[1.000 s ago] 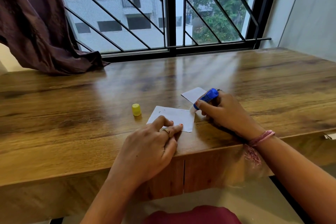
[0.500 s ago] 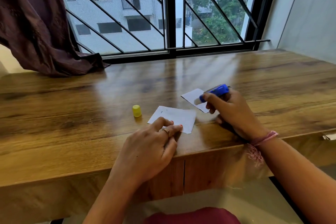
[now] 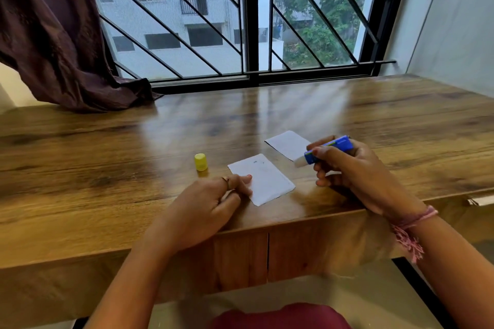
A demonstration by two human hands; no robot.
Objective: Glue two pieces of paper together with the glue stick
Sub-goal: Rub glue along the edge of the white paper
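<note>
**Glue Stick Lifted Over Two Paper Slips at Window Desk**

Curled around the blue glue stick (image 3: 328,149), the fingers (image 3: 322,152) of the right hand (image 3: 355,171), thumb across the barrel near the white tip, lower fingers folded beneath. Held clear of the wood, tilted, white glue end pointing down and left, blue base up and right. Just under that tip, the far paper piece (image 3: 288,145), lying flat, its near corner hidden behind the stick; whether glue touches it cannot be told. On the right wrist, a pink thread bracelet (image 3: 413,224) with a frayed tassel hanging below.

Loosely bent, holding nothing, the fingers (image 3: 244,181) of the left hand (image 3: 211,203), their tips resting on the left edge of the near paper piece (image 3: 263,179). A ring (image 3: 226,179) on one finger. Near paper flat on the desk, turned at a slant, faint marks near its top, set apart from the far piece by a strip of bare wood.

Upright just left of the near paper, the yellow cap (image 3: 200,161), not touching it, close to the left knuckles.

Beneath all, the wooden desk (image 3: 107,163), glossy with window light. Behind, a window grille (image 3: 240,21) of black diagonal bars, a pale building and green trees beyond. At far left, a dark curtain (image 3: 53,35) bunched onto the desk's back edge.
</note>
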